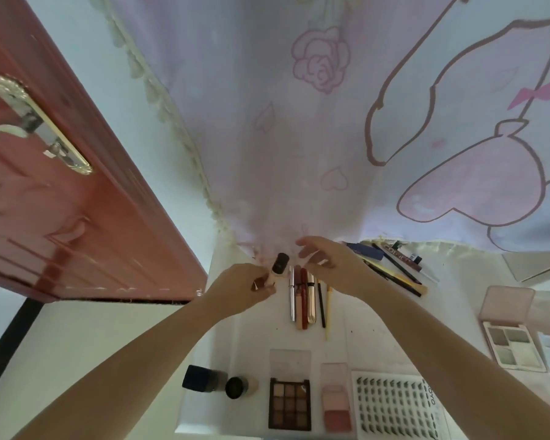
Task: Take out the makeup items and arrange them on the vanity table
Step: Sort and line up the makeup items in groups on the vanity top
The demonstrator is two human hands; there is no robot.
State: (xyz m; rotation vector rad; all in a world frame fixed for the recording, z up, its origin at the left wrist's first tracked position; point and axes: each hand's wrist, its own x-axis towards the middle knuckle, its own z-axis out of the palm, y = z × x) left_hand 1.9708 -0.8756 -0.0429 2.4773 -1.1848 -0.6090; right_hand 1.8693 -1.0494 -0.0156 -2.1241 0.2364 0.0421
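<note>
Left hand point(245, 289): fingers pinch a small dark-capped tube point(278, 265), held just above the far end of the white bench point(378, 331).
Right hand point(327, 260): fingers spread and relaxed, holding nothing, hovering just right of the tube.
Row of sticks point(302, 296): slim tubes and pencils lie side by side on the bench, below the hands.
Pencil pile point(394, 268): further right, beside a dark case.
Near edge: two dark-lidded jars point(216, 381), a brown eyeshadow palette point(289, 403), a blush palette point(336, 408), a lash tray point(394, 404).
Right side: an open pink palette point(510, 331).
Backdrop: pink printed curtain point(299, 138), red door point(61, 201).
</note>
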